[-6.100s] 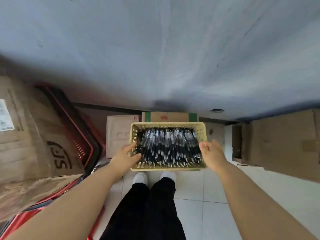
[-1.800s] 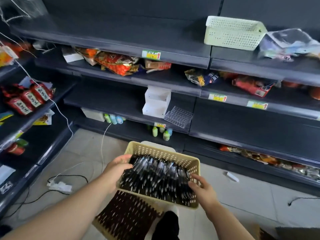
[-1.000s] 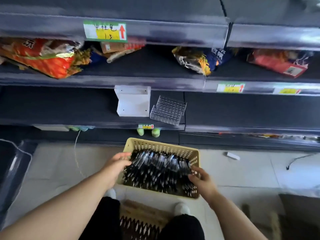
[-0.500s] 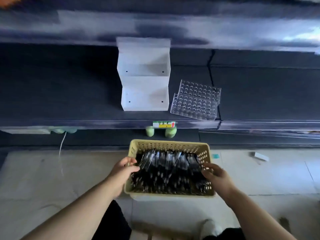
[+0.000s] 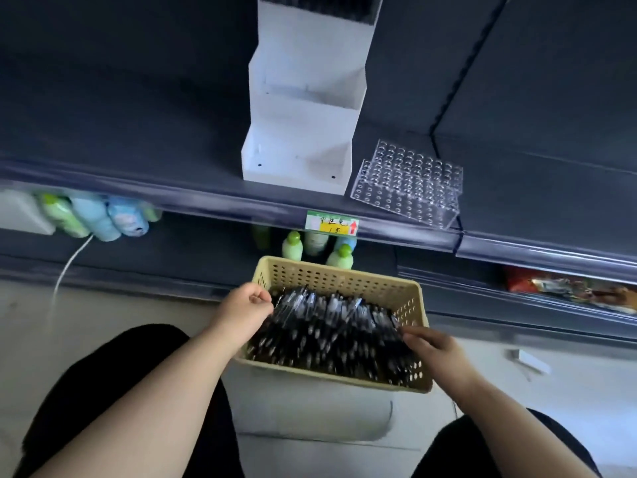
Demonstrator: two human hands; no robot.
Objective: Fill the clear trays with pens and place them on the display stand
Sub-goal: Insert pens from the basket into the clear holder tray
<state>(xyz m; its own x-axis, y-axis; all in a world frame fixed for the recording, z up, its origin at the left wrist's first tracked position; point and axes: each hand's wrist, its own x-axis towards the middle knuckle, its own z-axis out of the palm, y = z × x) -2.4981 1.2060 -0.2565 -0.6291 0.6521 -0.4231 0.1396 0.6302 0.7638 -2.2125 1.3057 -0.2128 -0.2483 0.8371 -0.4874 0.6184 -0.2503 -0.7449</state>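
The dark shelf [image 5: 120, 132] runs across the view, above and beyond both hands. On it, straight ahead of the left hand [image 5: 244, 310], stands the white stepped display stand [image 5: 303, 132], its two lower steps bare. Between the hands sits the yellow basket [image 5: 331, 277], which looks to rest on a pale block [image 5: 310, 405] beneath them. The clear trays [image 5: 410, 182], stacked and showing no pens, lie on the shelf just right of the stand, ahead of and above the right hand [image 5: 434, 346]. The black pens [image 5: 331, 332] fill the basket from one hand to the other.

The left hand is curled over the basket's left rim and grips it. The right hand reaches in over the right wall with its fingers fairly straight and their tips on the pens. Whether it has nipped one or holds the wall, I cannot tell.

The step in hand seems to be settling the basket so that filling can begin. It is best to check that the basket sits steady before either hand lets go. Then one tray should come down from the shelf to a spot close to the hands. Pens are best taken a few at a time and dropped upright, one to a hole.
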